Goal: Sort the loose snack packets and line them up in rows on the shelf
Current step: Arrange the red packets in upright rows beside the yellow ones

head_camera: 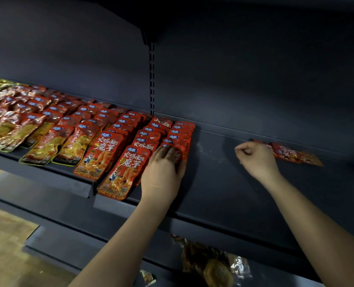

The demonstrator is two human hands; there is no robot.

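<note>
**Red packets in rows, left hand on the rightmost one**

Head view, the only one I have. Red foil snack packets (118, 168) lie in overlapped rows on the dark metal shelf (223, 183), each row running from the front lip back toward the rear panel, slanted up and to the right in frame. The packets' long axes follow that same line, printed tops toward the back and bottom edges toward the lip. Further left, orange-yellow packets (45, 146) lie in the same rows with the same heading.

My left hand (163, 172) rests on the front packet of the rightmost row (180, 135), palm down, fingers bent over its top and right edge, gripping it. My right hand (257, 158) is well to the right on bare shelf, fingers curled into a loose fist, nothing inside it that I can see. Just behind its knuckles lies a loose packet (290, 154), flat, long axis roughly parallel to the shelf's back edge, tilted down to the right. I can't tell whether they touch.

Below the shelf lip, clear-wrapped brown snacks (211, 264) sit on a lower level, blurred.
</note>
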